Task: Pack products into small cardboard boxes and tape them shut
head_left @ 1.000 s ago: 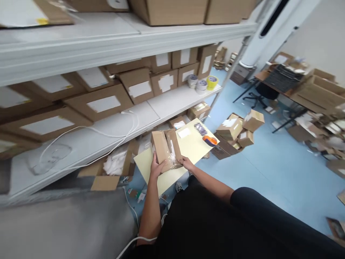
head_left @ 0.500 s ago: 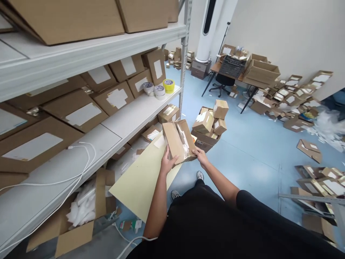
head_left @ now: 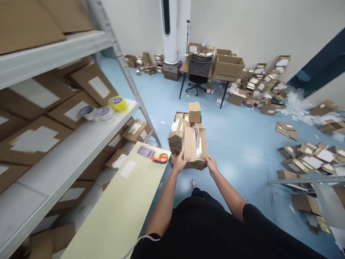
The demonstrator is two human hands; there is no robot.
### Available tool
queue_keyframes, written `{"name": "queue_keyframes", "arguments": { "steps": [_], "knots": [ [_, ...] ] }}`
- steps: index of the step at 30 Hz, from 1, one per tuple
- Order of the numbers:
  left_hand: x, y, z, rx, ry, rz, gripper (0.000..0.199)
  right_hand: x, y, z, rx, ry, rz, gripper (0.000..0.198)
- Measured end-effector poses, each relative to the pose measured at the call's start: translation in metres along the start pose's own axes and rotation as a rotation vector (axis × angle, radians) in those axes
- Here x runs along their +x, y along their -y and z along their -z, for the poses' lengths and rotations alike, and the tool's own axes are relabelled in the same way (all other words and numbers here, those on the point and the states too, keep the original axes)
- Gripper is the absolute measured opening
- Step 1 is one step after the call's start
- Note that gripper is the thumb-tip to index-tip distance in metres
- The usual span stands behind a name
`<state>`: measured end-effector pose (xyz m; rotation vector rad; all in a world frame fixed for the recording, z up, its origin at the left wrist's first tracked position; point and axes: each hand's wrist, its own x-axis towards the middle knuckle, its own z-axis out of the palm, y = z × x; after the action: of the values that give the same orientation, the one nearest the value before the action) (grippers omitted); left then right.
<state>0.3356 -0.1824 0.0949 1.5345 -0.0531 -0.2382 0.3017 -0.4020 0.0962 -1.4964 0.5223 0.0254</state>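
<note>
Between my two hands is a brown cardboard box, with clear tape and a torn white label on its top. My left hand grips its near left side, and my right hand has hold of the near right corner. Just beyond the held box stands a large open carton heaped with smaller boxes, one of them a small cardboard box on top. The held box hides part of that carton. To the left, a pale yellow tabletop carries orange-handled scissors.
Metal shelving filled with cartons runs along the left, with tape rolls near its end. A desk with a black crate stands at the back. Flattened boxes lie in piles at right on the blue floor.
My view has turned right and moved forward. The box in my hands is now in front of the heaped carton, and the scissors on the yellow tabletop have come into view.
</note>
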Motion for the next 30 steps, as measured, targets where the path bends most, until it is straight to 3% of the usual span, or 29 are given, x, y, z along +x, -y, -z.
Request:
{"name": "queue_keyframes", "arguments": {
  "steps": [5, 8, 11, 13, 15, 18, 21, 30],
  "knots": [
    [0.082, 0.005, -0.099, -0.054, 0.182, 0.012, 0.096, 0.069, 0.012, 0.089, 0.017, -0.140, 0.019, 0.061],
    [0.123, 0.001, -0.141, -0.025, 0.226, 0.018, 0.097, 0.113, 0.021, 0.127, -0.062, -0.154, 0.042, 0.067],
    [0.155, -0.008, -0.162, 0.105, 0.135, -0.009, 0.095, 0.155, 0.032, 0.153, -0.285, -0.224, -0.061, 0.075],
    [0.169, -0.014, -0.165, 0.175, 0.035, -0.030, 0.089, 0.177, 0.037, 0.166, -0.436, -0.328, -0.144, 0.080],
    [0.175, -0.018, -0.161, 0.193, -0.049, -0.028, 0.081, 0.193, 0.039, 0.172, -0.473, -0.374, -0.135, 0.079],
    [0.172, -0.021, -0.147, 0.155, -0.154, 0.009, 0.072, 0.204, 0.036, 0.168, -0.357, -0.316, -0.005, 0.071],
    [0.161, -0.021, -0.131, 0.124, -0.268, 0.040, 0.065, 0.209, 0.033, 0.147, -0.248, -0.214, 0.075, 0.062],
    [0.108, -0.024, -0.066, 0.111, -0.604, 0.058, 0.062, 0.211, 0.060, 0.036, -0.208, 0.192, 0.234, 0.064]
  ]
}}
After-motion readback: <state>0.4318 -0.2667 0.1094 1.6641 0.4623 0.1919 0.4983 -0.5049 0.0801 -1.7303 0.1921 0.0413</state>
